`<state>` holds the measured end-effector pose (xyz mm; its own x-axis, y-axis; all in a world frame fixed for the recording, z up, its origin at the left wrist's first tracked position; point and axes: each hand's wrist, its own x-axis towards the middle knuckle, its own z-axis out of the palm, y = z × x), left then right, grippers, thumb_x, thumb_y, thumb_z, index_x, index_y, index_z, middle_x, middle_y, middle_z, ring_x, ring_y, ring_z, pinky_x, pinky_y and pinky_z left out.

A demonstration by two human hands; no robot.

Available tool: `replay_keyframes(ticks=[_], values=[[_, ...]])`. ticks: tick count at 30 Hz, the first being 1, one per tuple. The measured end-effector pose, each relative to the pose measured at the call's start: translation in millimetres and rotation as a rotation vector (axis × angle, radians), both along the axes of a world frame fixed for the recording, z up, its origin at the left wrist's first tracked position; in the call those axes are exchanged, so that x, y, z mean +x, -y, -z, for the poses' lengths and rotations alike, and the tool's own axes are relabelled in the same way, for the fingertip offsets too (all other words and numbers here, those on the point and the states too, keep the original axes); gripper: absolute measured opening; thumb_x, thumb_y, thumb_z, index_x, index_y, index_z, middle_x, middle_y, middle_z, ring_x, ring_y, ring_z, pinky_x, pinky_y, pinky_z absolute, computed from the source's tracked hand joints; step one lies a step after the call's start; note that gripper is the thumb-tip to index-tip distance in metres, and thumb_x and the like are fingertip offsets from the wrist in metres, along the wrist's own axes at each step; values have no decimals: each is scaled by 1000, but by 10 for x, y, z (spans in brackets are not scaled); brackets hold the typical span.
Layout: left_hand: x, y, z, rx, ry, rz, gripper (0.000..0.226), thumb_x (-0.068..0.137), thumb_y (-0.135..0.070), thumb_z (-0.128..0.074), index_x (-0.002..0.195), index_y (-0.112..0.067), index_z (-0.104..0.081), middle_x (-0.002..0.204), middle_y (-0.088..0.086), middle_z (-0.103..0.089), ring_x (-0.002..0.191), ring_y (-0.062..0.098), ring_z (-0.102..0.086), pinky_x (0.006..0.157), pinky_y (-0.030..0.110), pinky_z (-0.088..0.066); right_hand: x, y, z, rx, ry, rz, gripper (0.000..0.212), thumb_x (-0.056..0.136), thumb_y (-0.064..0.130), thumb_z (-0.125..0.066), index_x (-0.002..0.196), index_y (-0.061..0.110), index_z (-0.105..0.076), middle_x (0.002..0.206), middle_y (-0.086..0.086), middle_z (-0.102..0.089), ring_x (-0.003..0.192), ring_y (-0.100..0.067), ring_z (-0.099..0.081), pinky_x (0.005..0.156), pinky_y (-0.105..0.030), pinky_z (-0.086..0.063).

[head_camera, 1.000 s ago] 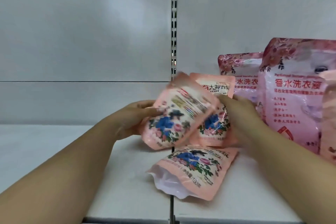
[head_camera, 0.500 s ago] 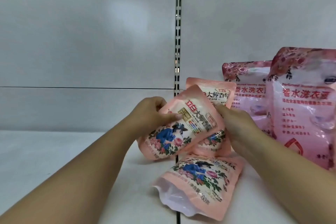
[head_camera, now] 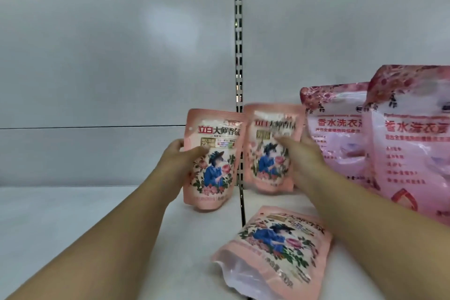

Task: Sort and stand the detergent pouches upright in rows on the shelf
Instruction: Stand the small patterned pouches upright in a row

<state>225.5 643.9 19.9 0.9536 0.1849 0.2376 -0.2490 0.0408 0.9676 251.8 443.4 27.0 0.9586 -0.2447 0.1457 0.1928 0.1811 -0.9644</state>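
- two small peach pouches stand upright side by side on the white shelf [head_camera: 73,221], one in each hand.
- left hand [head_camera: 179,162] grips the left pouch [head_camera: 213,161] by its edge.
- right hand [head_camera: 300,156] holds the blurred right pouch [head_camera: 266,151], fingers curled on its front.
- a third small pouch [head_camera: 275,248] lies flat, nearer the camera.
- two large pink pouches [head_camera: 409,139] stand at right.

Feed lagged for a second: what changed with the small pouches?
The left hand turned its tilted pouch upright, leftward; the right hand now holds the second small pouch upright beside it. The flat pouch and large pouches stayed put.
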Motion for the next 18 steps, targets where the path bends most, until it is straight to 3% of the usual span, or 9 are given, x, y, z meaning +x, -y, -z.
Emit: replay_keyframes(ticks=[4,8,11,15,18], values=[[25,-28,-15,34,-39,108,30,77,-24,-70,105,-15,-62,94,8,-73,86,27,-69,81,40,-54,125,-16,157,-160,-183,-30,35,82,20,-67,112,5,-56,107,-17,-65,99,-34,-62,91,-52,-48],[27,-26,26,27,-45,130,33,75,-29,-70,103,-15,-62,96,8,-73,87,25,-69,73,35,-54,120,-25,157,-110,-153,-16,10,89,13,-59,95,5,-58,93,-13,-65,84,-27,-63,79,-42,-51],[36,-33,33,-26,-47,97,33,75,-29,-71,103,-14,-63,96,9,-72,87,25,-69,75,36,-54,72,5,121,-15,-99,-48,6,88,10,-59,83,11,-56,91,-13,-66,82,-29,-64,78,-48,-52],[35,-57,49,-28,-95,157,40,70,-30,-73,105,-13,-62,97,11,-72,89,27,-69,80,41,-54,21,5,118,-31,-145,-101,4,88,7,-58,89,9,-55,97,-15,-66,82,-29,-63,73,-48,-49],[32,-59,68,24,-118,192,26,75,-26,-71,98,-14,-65,92,9,-73,79,23,-71,69,35,-56,-17,-12,138,-106,-160,-62,19,86,7,-60,104,5,-55,111,-16,-64,88,-27,-59,76,-42,-48]])
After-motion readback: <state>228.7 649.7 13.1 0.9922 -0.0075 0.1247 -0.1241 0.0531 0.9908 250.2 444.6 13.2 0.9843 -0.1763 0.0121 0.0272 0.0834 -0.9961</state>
